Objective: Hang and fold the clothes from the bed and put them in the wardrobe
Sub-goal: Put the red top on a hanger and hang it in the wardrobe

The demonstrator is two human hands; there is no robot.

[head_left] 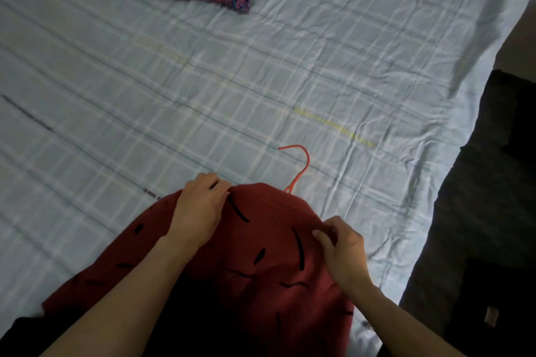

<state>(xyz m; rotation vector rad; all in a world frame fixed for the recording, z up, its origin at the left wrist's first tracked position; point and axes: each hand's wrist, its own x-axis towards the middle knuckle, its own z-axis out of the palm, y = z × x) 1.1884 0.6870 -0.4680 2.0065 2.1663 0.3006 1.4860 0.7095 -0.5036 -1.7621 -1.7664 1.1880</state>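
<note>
On the pale checked bed sheet [261, 66], the left hand [200, 211] gripped the red black-marked garment [261, 255] at its shoulder; the right hand [339, 249] pinched the other. Hanging seemed underway, lifting by the thin orange wire hanger hook [301, 159] next. The hanger's body was hidden under cloth.

No text, label, brand or number can be read here. A short dark printed strip sits on the checked bedsheet [261, 72] at about 7 o'clock from the middle of the view, just beside the red garment [261, 264], but it is too small and blurred to make out. At about 4 o'clock, a pale tag [490, 316] on dark fabric is also illegible.
</note>
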